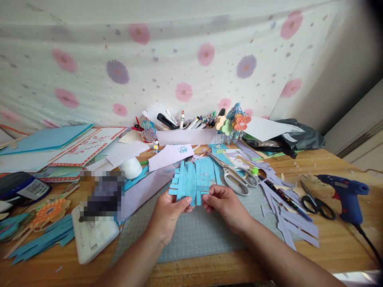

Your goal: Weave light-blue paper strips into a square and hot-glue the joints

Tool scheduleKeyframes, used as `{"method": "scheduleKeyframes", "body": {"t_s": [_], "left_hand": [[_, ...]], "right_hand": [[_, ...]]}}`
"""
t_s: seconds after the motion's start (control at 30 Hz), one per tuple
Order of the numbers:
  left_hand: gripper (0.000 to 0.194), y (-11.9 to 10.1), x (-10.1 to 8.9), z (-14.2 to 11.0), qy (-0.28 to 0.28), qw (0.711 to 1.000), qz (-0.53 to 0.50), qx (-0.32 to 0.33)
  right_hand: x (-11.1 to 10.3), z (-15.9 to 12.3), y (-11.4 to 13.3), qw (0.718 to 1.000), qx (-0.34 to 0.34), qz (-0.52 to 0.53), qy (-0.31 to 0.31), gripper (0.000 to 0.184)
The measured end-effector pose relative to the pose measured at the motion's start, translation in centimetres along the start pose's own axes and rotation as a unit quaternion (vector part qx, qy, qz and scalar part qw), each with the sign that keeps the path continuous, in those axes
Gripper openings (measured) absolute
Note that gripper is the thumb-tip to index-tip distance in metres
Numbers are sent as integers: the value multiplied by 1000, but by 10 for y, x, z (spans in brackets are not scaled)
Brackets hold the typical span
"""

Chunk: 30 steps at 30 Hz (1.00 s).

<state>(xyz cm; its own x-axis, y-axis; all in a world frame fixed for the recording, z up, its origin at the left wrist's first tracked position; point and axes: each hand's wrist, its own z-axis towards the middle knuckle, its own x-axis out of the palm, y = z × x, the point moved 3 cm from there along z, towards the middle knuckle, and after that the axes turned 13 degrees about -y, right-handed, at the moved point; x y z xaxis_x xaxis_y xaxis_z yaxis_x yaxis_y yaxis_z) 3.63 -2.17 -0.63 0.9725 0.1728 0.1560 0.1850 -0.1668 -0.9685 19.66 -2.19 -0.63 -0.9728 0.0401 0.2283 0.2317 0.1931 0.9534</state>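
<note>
A woven square of blue paper strips (pixel 189 179) is held up above the grey cutting mat (pixel 185 239), its strip ends sticking out unevenly at the edges. My left hand (pixel 170 209) grips its lower left part, thumb on top. At the lower right, my right hand (pixel 226 205) pinches the strip ends between thumb and fingers. Large silver scissors (pixel 236 179) lie just behind my right hand, blades pointing away to the left. More blue paper (pixel 209 164) lies behind the weave, partly hidden by it.
On the right are purple paper strips (pixel 295 223), black scissors (pixel 317 205) and a blue glue gun (pixel 350 191) with a cord. Blue strips (pixel 44 241), a white case (pixel 94 239) and a white spool (pixel 131 168) lie left. Behind stands a pen box (pixel 187 136).
</note>
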Motion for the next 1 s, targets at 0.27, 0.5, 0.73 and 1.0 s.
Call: {"method": "scheduleKeyframes", "body": {"t_s": [0.27, 0.5, 0.73, 1.0], "left_hand": [[26, 1, 0, 2, -9, 1000, 3, 7], [29, 0, 0, 1, -36, 999, -12, 7], [30, -1, 2, -1, -57, 998, -13, 21], [27, 0, 5, -2, -50, 998, -6, 36]], "right_hand": [[-1, 1, 1, 999, -25, 15, -14, 37], [3, 0, 0, 1000, 0, 23, 16, 38], [2, 1, -1, 1000, -10, 20, -8, 35], [4, 3, -5, 1000, -12, 12, 14, 32]]}}
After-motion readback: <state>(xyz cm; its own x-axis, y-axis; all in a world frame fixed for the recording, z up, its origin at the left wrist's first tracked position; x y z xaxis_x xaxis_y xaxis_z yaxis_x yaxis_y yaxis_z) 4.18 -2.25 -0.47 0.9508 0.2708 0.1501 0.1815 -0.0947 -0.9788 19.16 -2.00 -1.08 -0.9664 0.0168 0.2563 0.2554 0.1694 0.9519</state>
